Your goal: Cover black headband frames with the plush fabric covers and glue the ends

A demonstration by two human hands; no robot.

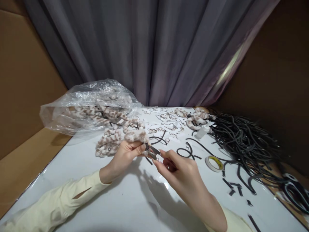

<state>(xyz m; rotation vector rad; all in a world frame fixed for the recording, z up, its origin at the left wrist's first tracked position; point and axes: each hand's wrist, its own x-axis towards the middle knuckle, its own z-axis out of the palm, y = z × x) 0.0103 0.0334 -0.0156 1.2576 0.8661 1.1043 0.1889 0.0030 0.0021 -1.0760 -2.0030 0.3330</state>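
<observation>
My left hand [123,158] pinches a brown-and-white fuzzy fabric piece [135,136], with a dark cord end showing near the thumb. In my right hand [184,172] is a small bladed metal tool that looks like thread snips [154,150]; its two blades are apart and point left at the dark end by my left thumb. Exactly where the blades touch is too small to tell. Just behind my left hand lies another bunched fuzzy piece [106,145]. Loose black cord [160,139] rests beyond the blades.
At the back left a clear plastic bag [89,93] holds more fuzzy pieces. A heap of black cords [241,138] covers the right side, near a tape roll [214,163], a small translucent bottle [202,131] and scissors [295,193]. Small bits [166,117] are scattered farther back. Cardboard [26,87] stands at the sides.
</observation>
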